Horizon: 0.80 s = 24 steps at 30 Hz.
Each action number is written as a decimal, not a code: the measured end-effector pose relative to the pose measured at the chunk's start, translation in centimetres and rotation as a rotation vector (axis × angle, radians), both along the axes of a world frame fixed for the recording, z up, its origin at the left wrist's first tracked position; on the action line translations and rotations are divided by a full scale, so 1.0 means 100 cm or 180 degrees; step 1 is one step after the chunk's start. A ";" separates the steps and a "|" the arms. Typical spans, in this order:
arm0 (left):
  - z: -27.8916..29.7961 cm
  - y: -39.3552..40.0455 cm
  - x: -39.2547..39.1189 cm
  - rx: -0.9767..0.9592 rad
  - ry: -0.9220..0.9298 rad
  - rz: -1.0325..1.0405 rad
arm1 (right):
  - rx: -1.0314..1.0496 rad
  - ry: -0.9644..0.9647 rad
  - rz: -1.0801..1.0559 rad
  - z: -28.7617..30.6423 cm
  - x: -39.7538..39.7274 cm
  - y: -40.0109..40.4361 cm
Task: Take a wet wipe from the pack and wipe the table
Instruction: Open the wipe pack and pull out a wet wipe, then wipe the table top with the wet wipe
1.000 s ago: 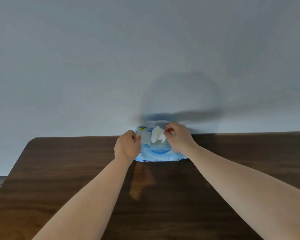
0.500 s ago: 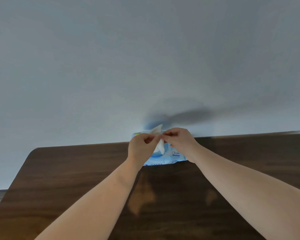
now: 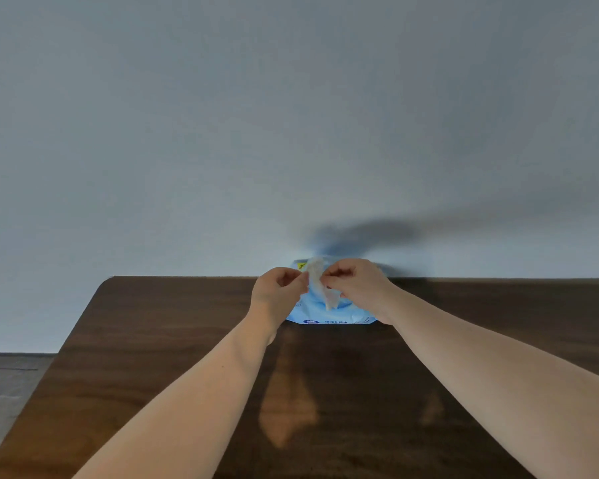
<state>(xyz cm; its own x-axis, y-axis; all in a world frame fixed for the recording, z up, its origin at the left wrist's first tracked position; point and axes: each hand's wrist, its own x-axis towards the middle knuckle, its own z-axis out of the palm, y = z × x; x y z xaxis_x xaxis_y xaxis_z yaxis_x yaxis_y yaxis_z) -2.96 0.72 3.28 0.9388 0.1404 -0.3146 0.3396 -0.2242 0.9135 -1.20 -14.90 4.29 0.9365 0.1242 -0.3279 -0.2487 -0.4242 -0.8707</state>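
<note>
Plain pale grey-blue wall [image 3: 222, 133] with soft shadows, grey floor [image 3: 4, 385] at lower left.

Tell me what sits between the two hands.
A crumpled white wet wipe, pinched by left hand and right hand, above the blue pack; head view.

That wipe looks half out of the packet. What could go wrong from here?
Both hands, left and right, pinch the wet wipe above the blue pack, and neither holds the pack down. A further pull might lift or drag it, perhaps bringing a second wipe along. The pack sits at the far edge of the table by the wall, so it could get nudged off the back. The wipe is bunched and may need unfolding first.
</note>
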 end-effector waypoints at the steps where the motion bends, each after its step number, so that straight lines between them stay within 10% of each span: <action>1: 0.001 0.007 -0.004 -0.0043 0.0031 0.0036 | -0.0027 -0.0026 0.0129 0.000 0.000 0.012; 15: -0.055 0.206 -0.085 0.1241 0.0560 0.0989 | 0.0036 0.0066 0.0207 -0.043 -0.017 0.197; 24: -0.110 0.285 -0.164 0.3131 0.1627 -0.0494 | -0.0991 -0.1178 0.2057 -0.074 -0.050 0.291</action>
<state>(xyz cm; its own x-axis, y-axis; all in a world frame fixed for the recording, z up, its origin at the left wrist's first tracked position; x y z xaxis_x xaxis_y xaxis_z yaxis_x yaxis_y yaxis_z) -19.32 29.20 -7.72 0.7598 0.4329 -0.4850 0.5299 -0.8446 0.0764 -6.17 14.23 -3.08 0.7655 0.6323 -0.1194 0.4100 -0.6223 -0.6669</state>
